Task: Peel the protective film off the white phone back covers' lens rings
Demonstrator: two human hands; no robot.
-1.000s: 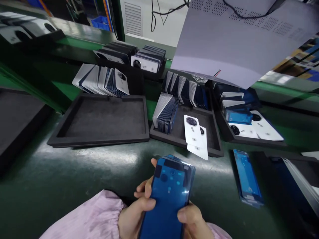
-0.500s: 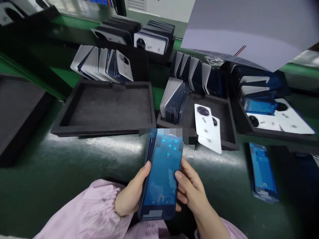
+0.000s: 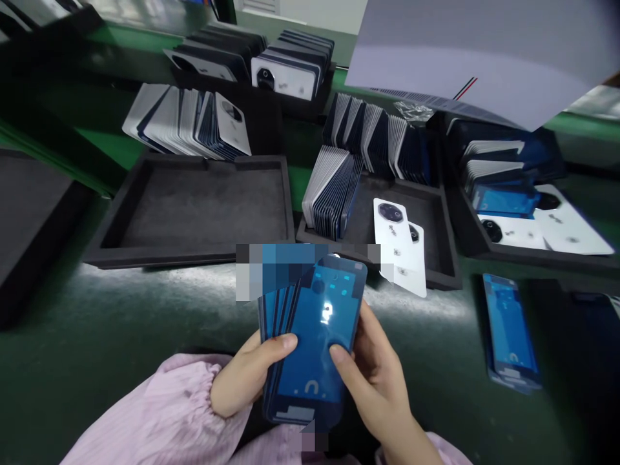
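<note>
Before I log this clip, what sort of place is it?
Probably a factory workstation for phone parts: a black tray sits on the green table, panels like phone backs stand in packed rows, and the left hand and right hand hold fanned blue panels.

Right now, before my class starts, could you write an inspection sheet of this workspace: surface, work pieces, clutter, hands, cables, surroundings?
Surface: dark green worktop, bright reflections across its middle.
Work pieces: fanned blue-faced panels, their top partly masked by pixelation.
Clutter: two overlapping white panels reach over the front rim of the middle tray; a small blue stack lies at right.
Hands: left hand and right hand hold the fanned panels from opposite sides.
Cables: nothing seen.
Surroundings: upright panel rows behind the left tray; large pale sheet at upper right.
</note>
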